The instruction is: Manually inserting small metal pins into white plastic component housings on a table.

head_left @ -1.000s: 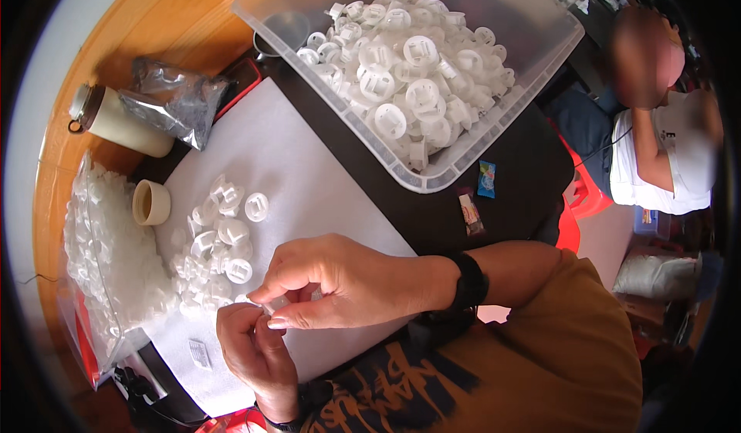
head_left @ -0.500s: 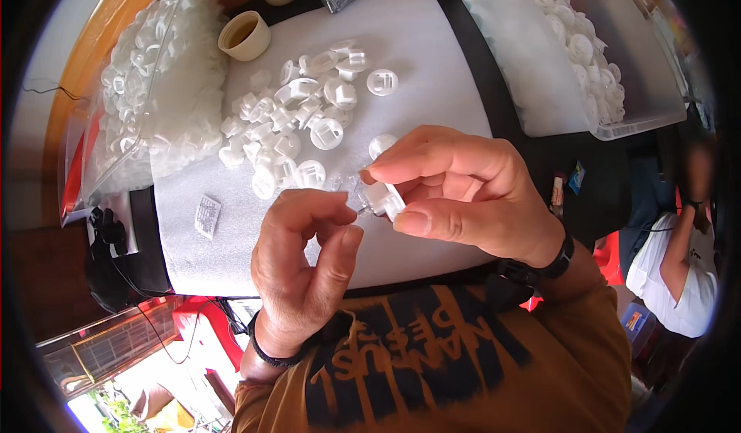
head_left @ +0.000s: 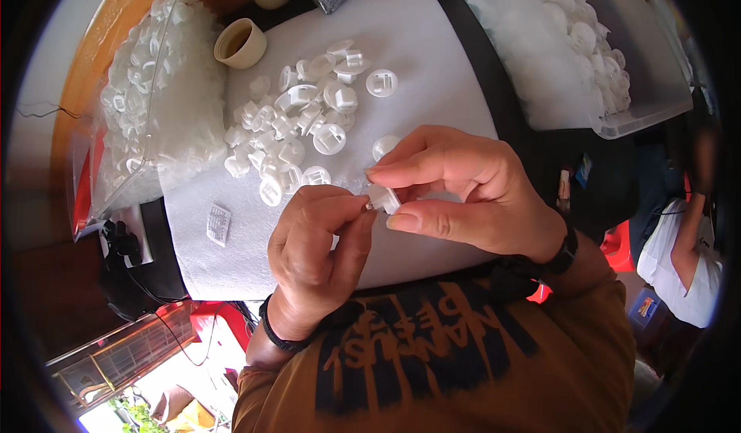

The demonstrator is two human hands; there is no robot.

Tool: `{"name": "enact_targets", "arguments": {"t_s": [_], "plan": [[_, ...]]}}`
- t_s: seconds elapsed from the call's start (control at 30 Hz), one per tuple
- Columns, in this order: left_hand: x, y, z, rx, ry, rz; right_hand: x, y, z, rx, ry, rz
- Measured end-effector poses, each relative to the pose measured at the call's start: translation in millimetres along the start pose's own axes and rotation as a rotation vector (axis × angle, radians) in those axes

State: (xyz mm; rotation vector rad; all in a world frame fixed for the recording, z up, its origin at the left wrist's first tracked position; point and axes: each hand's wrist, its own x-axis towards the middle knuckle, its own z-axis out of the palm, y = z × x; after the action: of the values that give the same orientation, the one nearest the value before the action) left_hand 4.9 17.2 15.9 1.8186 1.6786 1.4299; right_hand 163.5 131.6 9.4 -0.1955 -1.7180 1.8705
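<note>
Between the thumb and fingers of my right hand [head_left: 486, 197] is a small white plastic part [head_left: 383, 198] with a round flange and a boxy middle, its boxy side turned to the left. My left hand [head_left: 318, 236] is pinched right at that side, fingertips almost against the part. A tiny metallic-looking bit shows at the left fingertips, too small to name. Beyond my hands lies a loose pile of similar white plastic parts [head_left: 329, 139], discs with boxy middles. One disc [head_left: 382, 83] lies apart at the pile's right, and another [head_left: 385, 148] sits just behind my right hand.
A pale foam sheet [head_left: 432, 55] covers the dark table. Clear bins heaped with white parts stand left [head_left: 166, 116] and right [head_left: 575, 55]. A cream cup-like container [head_left: 240, 43] is at the back; a printed packet [head_left: 218, 224] lies left. A person in white [head_left: 679, 267] is at far right.
My left hand has moved right to the white plastic part, and its thumb and forefinger have closed together. My right hand still holds the part. The whole view has shifted slightly.
</note>
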Motion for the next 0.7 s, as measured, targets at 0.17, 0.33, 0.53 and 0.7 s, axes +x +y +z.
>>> {"name": "enact_targets", "arguments": {"t_s": [0.17, 0.33, 0.53, 0.7], "plan": [[0.3, 8.4, -0.6, 0.198, -0.027, 0.111, -2.2, -4.6, 2.2, -0.202, -0.02, -0.177], [-11.7, 16.7, -5.3, 0.082, -0.009, 0.067, -7.9, -22.1, 11.7, -0.287, 0.035, -0.214], [-18.3, 26.4, -11.2, 0.105, -0.046, -0.045, -16.1, -56.7, 7.5, -0.72, 0.09, -0.558], [-38.8, 9.8, -30.0, 0.25, -0.186, -0.056, -44.8, -114.4, -1.7, -1.008, 0.739, -0.497]]}}
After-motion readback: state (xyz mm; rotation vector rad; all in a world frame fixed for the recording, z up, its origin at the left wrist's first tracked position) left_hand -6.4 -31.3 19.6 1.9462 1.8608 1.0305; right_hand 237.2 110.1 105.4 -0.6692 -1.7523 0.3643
